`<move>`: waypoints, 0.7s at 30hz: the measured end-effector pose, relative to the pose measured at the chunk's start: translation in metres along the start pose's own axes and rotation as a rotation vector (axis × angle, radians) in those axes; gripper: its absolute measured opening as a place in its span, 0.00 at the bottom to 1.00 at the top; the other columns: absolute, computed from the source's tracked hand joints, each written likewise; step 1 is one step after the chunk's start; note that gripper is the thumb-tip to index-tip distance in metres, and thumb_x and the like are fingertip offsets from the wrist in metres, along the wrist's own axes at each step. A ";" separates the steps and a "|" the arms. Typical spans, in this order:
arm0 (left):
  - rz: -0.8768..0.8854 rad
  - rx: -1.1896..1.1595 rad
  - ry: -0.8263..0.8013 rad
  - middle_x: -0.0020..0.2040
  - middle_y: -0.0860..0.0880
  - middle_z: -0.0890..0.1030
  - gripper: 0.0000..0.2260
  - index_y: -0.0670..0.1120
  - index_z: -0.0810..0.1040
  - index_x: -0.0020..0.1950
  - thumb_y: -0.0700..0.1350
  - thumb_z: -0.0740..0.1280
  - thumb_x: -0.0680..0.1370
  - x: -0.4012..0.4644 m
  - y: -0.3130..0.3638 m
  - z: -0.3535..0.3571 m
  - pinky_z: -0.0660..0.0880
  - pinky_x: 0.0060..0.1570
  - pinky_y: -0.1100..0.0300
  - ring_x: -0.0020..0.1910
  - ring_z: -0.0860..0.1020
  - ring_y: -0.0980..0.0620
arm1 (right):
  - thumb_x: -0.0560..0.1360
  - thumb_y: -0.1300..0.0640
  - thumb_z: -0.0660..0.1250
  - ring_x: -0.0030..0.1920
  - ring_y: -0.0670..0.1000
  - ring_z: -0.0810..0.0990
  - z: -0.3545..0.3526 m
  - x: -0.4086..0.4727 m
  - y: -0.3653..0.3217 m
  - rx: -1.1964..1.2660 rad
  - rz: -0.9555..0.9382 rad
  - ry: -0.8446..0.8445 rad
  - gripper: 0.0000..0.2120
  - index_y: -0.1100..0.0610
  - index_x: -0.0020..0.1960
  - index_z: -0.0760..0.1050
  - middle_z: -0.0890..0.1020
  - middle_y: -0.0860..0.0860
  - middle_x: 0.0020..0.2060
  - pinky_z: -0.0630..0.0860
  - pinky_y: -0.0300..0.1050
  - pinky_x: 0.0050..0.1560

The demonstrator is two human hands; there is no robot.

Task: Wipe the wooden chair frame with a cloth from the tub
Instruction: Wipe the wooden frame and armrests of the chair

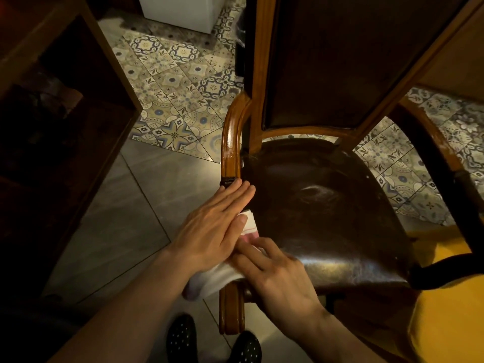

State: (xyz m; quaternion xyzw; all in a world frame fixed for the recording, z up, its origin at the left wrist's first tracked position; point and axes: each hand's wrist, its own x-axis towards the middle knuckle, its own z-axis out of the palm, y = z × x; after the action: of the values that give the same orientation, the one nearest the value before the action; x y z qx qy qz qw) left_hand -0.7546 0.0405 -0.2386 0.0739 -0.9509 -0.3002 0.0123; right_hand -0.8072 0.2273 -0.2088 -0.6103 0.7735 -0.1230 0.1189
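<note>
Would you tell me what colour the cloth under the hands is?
The cloth is white with a thin pink stripe near one edge, seen in the head view.

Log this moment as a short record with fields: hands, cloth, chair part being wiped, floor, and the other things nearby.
left hand: left hand flat, fingers extended, pressing the cloth onto the armrest
right hand: right hand resting on the cloth's near end
cloth: white cloth with pink stripe, draped over the armrest
chair part: glossy curved wooden armrest beside the dark brown leather seat
floor: patterned tile floor, plain grey tile nearer
other: yellow object at right; black dotted shoes below
</note>
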 end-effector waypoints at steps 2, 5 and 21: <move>-0.001 -0.008 0.007 0.82 0.53 0.55 0.26 0.49 0.54 0.82 0.54 0.44 0.85 0.000 0.000 0.001 0.51 0.80 0.53 0.80 0.48 0.61 | 0.72 0.57 0.69 0.57 0.51 0.77 -0.003 -0.005 0.010 0.003 0.072 0.041 0.24 0.48 0.67 0.72 0.77 0.46 0.66 0.80 0.43 0.40; -0.005 -0.018 0.018 0.82 0.53 0.56 0.25 0.49 0.54 0.82 0.53 0.44 0.85 0.000 0.000 0.002 0.50 0.80 0.54 0.80 0.48 0.61 | 0.73 0.55 0.73 0.45 0.52 0.79 -0.019 -0.026 0.041 0.015 0.288 0.156 0.16 0.48 0.57 0.72 0.80 0.46 0.48 0.75 0.45 0.31; -0.077 0.103 0.052 0.84 0.54 0.47 0.28 0.51 0.51 0.83 0.60 0.50 0.85 -0.005 0.013 0.016 0.43 0.79 0.54 0.81 0.41 0.57 | 0.77 0.60 0.66 0.63 0.60 0.77 -0.066 0.106 0.077 0.102 0.187 0.295 0.23 0.52 0.72 0.72 0.81 0.57 0.61 0.72 0.56 0.59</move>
State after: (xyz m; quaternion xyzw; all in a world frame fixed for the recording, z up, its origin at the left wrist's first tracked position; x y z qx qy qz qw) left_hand -0.7521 0.0609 -0.2436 0.1187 -0.9610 -0.2489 0.0218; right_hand -0.9240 0.1447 -0.1757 -0.5042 0.8287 -0.2389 0.0458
